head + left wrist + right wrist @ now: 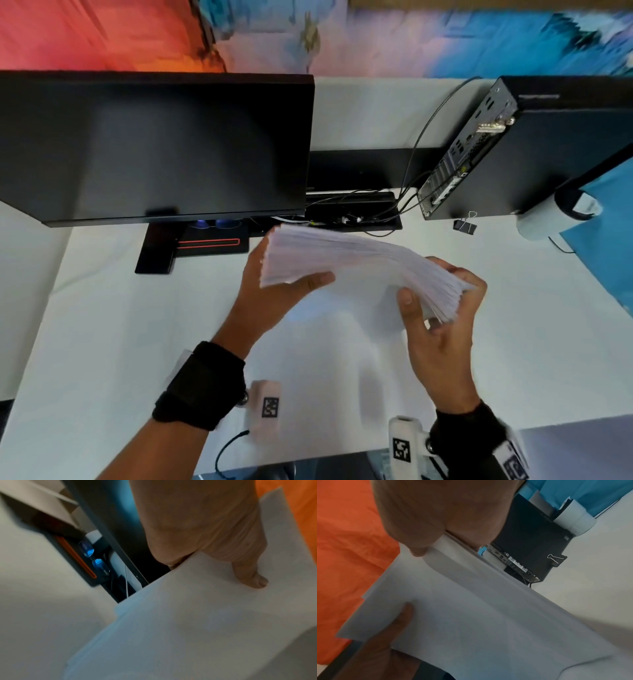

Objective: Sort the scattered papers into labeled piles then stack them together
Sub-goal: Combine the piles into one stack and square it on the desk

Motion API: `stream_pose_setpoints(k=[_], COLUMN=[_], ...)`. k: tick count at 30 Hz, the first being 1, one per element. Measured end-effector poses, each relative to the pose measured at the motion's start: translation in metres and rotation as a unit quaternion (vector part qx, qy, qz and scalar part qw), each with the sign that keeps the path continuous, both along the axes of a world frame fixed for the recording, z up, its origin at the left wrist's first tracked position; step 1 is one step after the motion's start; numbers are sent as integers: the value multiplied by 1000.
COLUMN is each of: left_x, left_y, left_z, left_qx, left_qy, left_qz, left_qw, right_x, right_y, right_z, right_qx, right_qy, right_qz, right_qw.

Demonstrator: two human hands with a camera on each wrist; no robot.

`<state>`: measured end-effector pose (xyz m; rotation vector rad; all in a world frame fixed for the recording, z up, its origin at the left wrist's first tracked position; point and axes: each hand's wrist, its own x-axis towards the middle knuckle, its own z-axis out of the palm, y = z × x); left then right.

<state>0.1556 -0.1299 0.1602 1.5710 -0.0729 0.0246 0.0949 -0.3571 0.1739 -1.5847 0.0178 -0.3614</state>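
Note:
A thick stack of white papers is held up on edge above the white table, with its sheets fanned and bowed. My left hand grips the stack's left end, thumb on the near face. At the right end my right hand pinches the sheets between thumb and curled fingers. The left wrist view shows the papers under my thumb. Seen from the right wrist, the papers fill the middle, with my left hand's thumb on the near face of their far end.
A dark monitor stands at the back left on its stand. A black computer case lies at the back right, with cables running to it. A black binder clip and a white roll sit beside the case.

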Motion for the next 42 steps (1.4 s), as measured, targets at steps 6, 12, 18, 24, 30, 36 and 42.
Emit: stream_pose_setpoints(k=[6, 12, 18, 24, 30, 36, 42], left_x=[6, 9, -2, -22, -18, -6, -6], left_y=[16, -20, -48, -50, -29, -7, -4], left_z=[-10, -22, -24, -12, -46, -39, -43], left_qx=[44, 12, -31, -54, 0, 33, 45], left_qy=[10, -23, -45, -118, -46, -51, -20], left_qz=[-73, 25, 86, 90, 75, 0, -51], left_qw=[996, 999, 995, 988, 996, 998, 998], right_x=[5, 27, 31, 17, 5, 11, 32], right_y=[-17, -3, 38, 25, 0, -32, -13], right_z=[0, -26, -27, -22, -41, 31, 118], right_qx=[-9, 4, 112, 89, 67, -92, -602], right_qy=[-14, 101, 55, 25, 93, -16, 38], right_qz=[19, -36, -132, -141, -69, 72, 154], right_qw=[1000, 994, 983, 986, 991, 993, 782])
